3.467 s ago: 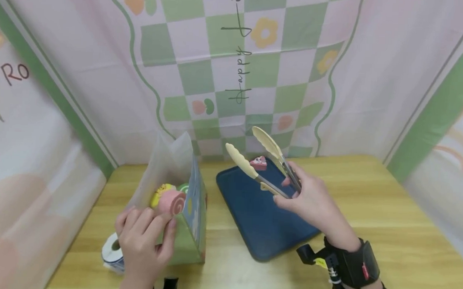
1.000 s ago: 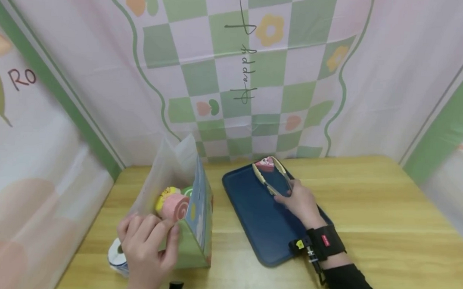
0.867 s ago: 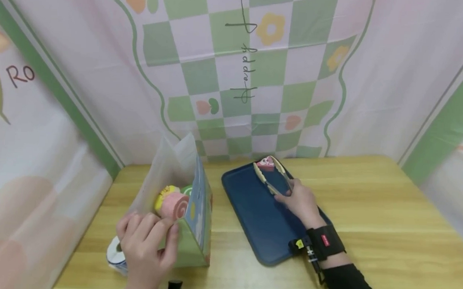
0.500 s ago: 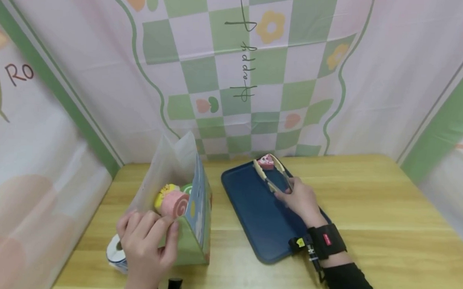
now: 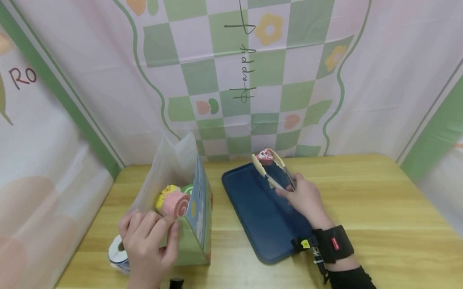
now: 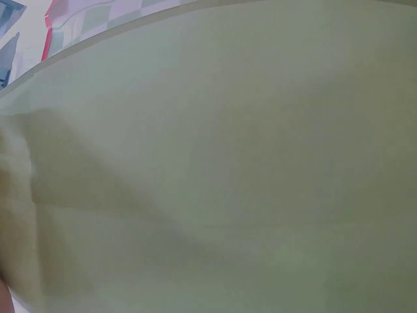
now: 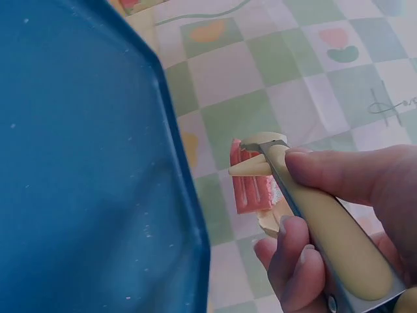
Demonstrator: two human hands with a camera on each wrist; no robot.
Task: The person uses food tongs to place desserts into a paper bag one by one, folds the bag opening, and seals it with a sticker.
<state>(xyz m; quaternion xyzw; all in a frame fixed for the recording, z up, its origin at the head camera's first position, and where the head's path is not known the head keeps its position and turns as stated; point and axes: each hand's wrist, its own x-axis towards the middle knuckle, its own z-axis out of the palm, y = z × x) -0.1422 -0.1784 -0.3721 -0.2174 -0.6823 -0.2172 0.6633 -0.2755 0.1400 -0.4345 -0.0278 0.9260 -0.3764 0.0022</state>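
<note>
My right hand (image 5: 306, 200) grips a pair of tongs (image 5: 258, 166) with cream scalloped tips. Pinched between those tips is a pink toy cake slice (image 5: 264, 157), raised over the far end of the dark blue tray (image 5: 259, 219). The right wrist view shows the slice (image 7: 244, 192) with its ridged side and my thumb along the tongs' cream handle (image 7: 332, 241). With curled fingers, my left hand (image 5: 147, 240) holds the near rim of an upright paper bag (image 5: 192, 244). Inside lie a pink swiss roll (image 5: 173, 204), a yellow piece (image 5: 165, 194) and a green roll (image 5: 188, 188). Bag paper fills the left wrist view.
A white roll of tape or labels (image 5: 117, 250) stands left of the bag, partly behind my left hand. The wooden table (image 5: 391, 220) extends to the right of the tray. Behind it hangs a checkered cloth (image 5: 234, 78).
The tongs came down from above the tray to the cake slice and closed on it. Now the slice is lifted off the tray's far end. My left hand stays on the bag.
</note>
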